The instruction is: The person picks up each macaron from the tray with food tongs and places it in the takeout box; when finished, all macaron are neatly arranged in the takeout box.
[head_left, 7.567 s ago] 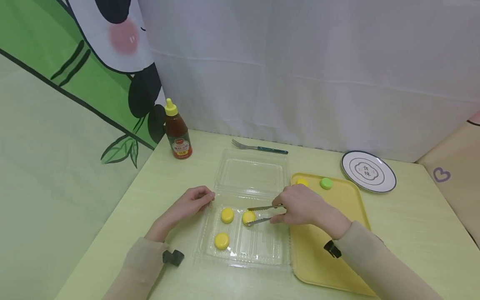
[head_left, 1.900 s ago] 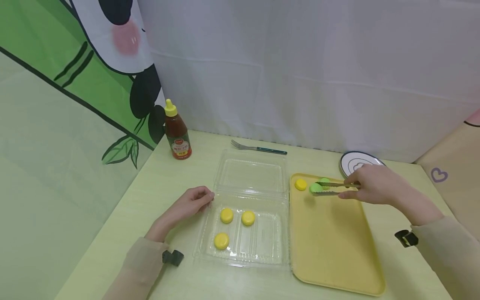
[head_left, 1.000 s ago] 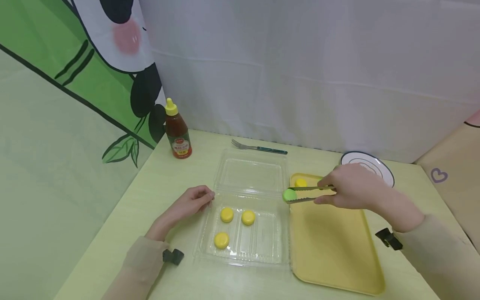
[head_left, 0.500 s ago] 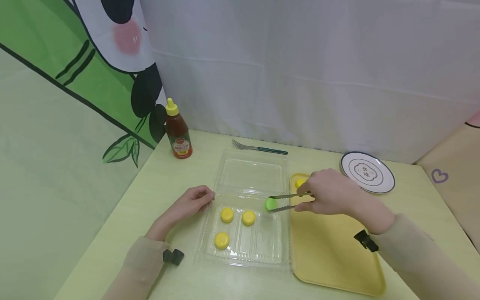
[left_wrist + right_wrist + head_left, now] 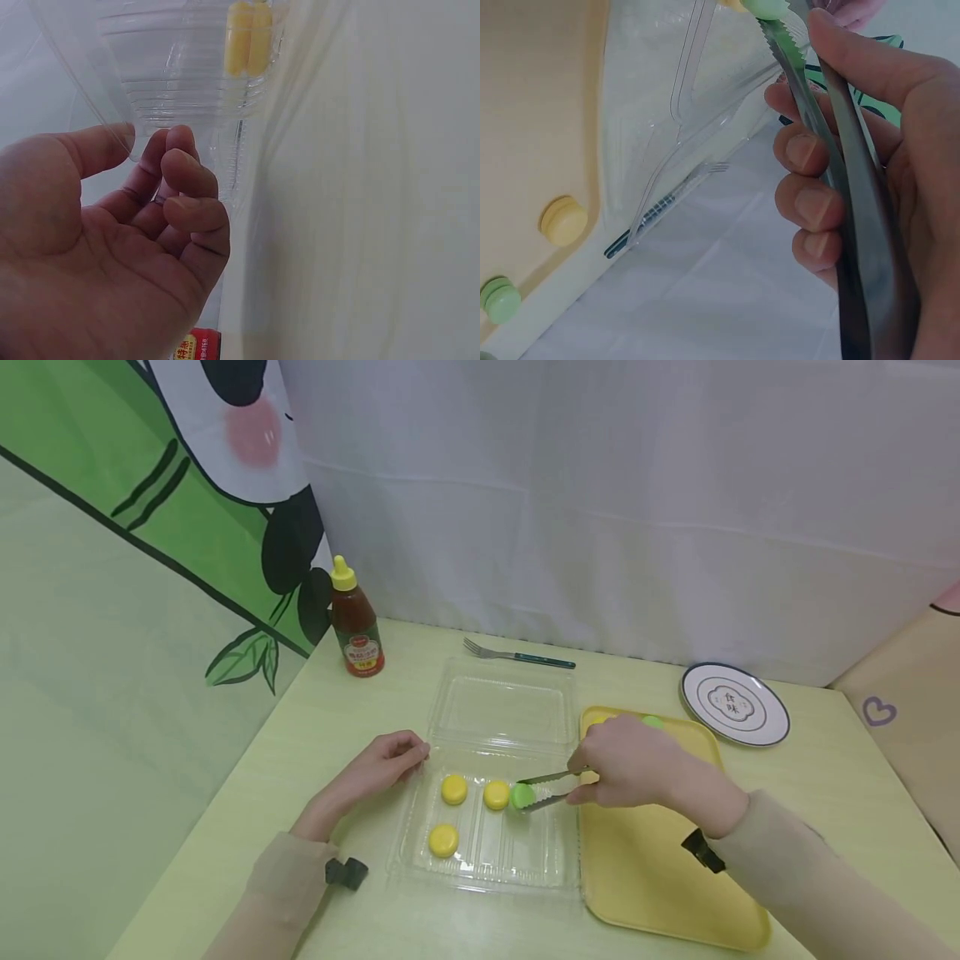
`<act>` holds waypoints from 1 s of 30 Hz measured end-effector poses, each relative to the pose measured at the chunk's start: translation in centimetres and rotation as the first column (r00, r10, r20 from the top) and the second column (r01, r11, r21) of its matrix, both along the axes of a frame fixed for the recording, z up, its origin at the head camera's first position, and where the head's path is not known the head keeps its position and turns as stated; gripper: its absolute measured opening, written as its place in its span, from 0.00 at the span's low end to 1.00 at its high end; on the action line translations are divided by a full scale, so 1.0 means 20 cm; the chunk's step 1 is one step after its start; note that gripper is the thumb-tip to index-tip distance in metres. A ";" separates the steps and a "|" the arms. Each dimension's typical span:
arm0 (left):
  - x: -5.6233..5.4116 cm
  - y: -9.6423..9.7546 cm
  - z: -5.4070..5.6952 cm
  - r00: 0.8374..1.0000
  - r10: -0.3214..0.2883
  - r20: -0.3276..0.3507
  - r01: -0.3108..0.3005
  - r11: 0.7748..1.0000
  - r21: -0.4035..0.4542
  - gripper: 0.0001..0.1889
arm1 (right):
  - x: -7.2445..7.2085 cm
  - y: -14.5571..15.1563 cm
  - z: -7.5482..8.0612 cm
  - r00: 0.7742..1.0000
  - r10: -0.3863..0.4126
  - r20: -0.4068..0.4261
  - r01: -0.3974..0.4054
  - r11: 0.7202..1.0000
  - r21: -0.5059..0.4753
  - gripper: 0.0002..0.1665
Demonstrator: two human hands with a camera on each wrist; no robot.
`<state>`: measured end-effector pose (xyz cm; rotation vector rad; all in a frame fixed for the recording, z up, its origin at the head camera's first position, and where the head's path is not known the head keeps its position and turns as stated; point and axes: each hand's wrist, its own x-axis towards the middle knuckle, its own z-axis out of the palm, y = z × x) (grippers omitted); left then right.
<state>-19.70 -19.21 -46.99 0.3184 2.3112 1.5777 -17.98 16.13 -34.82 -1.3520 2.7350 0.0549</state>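
My right hand [image 5: 626, 768] grips metal tongs [image 5: 847, 187], whose serrated tips pinch a green macaron [image 5: 522, 796]. That macaron is over the lower half of a clear plastic clamshell box [image 5: 551, 852], just right of a yellow macaron [image 5: 497, 794]. Two more yellow macarons, one at the rear [image 5: 453, 790] and one nearer the front [image 5: 443, 841], sit on the box's left side. With thumb and fingertips, my left hand [image 5: 390, 762] pinches the box's left edge near the hinge; the left wrist view shows the thin plastic rim [image 5: 97, 116] between them.
Right of the box lies a yellow tray [image 5: 667, 868], carrying a yellow macaron [image 5: 564, 221] and a green one [image 5: 500, 300]. Behind are a fork [image 5: 536, 659], a ketchup bottle [image 5: 358, 635] and a white plate [image 5: 735, 703]. The box's lid [image 5: 502, 702] lies folded back.
The tongs let go of a yellow macaron in the box, went to the tray and took a green macaron. They carried it left and toward me over the box. My left hand stayed put.
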 end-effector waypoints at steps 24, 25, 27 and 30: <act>0.00 0.00 0.00 1.000 0.000 -0.009 0.000 1.000 0.002 0.15 | 0.10 -0.21 -0.07 0.998 0.063 0.027 -0.066 0.993 0.096 0.19; 0.00 0.00 0.00 1.000 0.000 -0.008 0.000 1.000 0.001 0.15 | 0.10 -0.21 -0.07 0.997 0.068 0.022 -0.070 0.993 0.099 0.19; 0.00 0.00 0.00 1.000 0.002 -0.005 -0.002 1.000 -0.002 0.15 | 0.10 -0.22 -0.08 0.997 0.077 0.012 -0.078 0.992 0.103 0.20; 0.00 0.00 0.00 1.000 0.004 0.000 -0.004 1.000 -0.008 0.15 | 0.11 -0.23 -0.08 0.997 0.082 0.002 -0.082 0.991 0.107 0.21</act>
